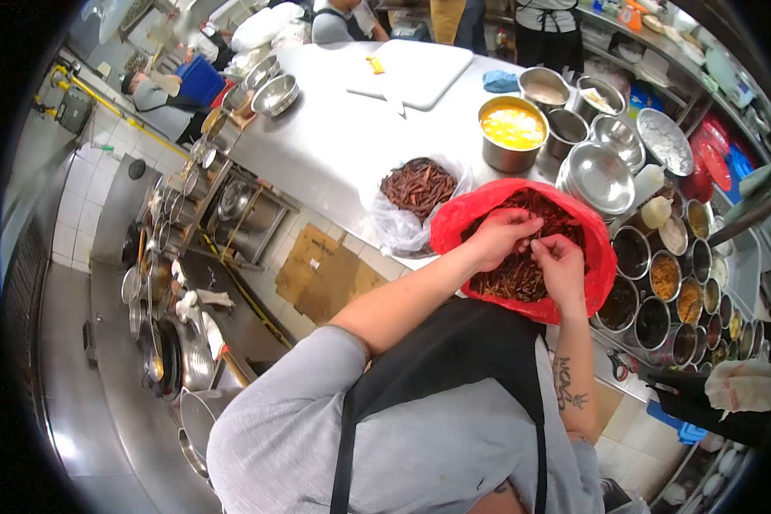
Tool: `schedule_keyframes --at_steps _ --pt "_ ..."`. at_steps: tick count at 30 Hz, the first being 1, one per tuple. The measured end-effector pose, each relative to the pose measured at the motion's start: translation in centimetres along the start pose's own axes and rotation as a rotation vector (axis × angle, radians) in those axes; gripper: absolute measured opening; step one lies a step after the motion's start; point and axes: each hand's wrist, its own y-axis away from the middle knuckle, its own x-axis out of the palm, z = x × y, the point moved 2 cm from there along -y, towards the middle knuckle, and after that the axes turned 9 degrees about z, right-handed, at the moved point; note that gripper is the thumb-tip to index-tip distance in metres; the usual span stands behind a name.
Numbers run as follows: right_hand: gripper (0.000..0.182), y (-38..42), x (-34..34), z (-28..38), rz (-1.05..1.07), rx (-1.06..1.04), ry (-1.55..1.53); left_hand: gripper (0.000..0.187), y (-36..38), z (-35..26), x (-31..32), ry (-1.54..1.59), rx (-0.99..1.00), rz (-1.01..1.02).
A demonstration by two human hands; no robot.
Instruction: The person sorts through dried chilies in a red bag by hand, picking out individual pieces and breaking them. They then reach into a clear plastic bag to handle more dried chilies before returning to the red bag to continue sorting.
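Note:
A red plastic bag [604,257] stands open at the counter's near edge, full of dark red dried chillies [518,278]. Over the chillies, my left hand [504,237] and my right hand [559,261] are close together, each with thumb and fingers pinched. What the fingertips hold is too small to make out. Left of the red bag sits a clear plastic bag [391,224] with more dried chillies [418,187] in it.
Beyond the bags stand a pot of yellow liquid [512,128], steel bowls [600,176] and a white cutting board [428,73] with a knife [391,92]. Containers of ingredients [664,278] crowd the right. Co-workers [343,21] are at the far side.

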Motion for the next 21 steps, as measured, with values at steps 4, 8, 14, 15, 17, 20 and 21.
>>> schedule_keyframes --at_steps 4,8,14,15,17,20,21 --pt "0.012 -0.3 -0.3 -0.2 0.004 0.012 -0.078 0.014 -0.4 -0.2 -0.6 0.067 0.003 -0.006" --pt "0.013 0.4 -0.3 -0.1 0.076 0.036 0.080 0.013 0.3 -0.8 -0.2 0.060 -0.019 -0.014" --pt "0.013 0.8 0.4 0.2 0.047 0.076 0.045 0.010 0.4 -0.4 -0.6 -0.102 -0.071 0.053" --pt "0.013 0.7 0.3 0.3 0.028 0.092 0.031 0.009 0.2 -0.5 -0.6 -0.101 -0.064 0.052" --pt "0.012 0.7 0.3 0.6 -0.040 0.059 0.020 0.009 -0.1 -0.2 -0.6 -0.040 -0.066 0.045" --pt "0.011 0.7 0.2 0.2 -0.064 -0.007 0.012 0.008 -0.2 -0.1 -0.5 0.046 -0.083 0.071" --pt "0.010 0.6 -0.1 0.2 -0.062 -0.036 0.012 0.008 -0.4 -0.4 -0.4 0.071 -0.089 0.090"
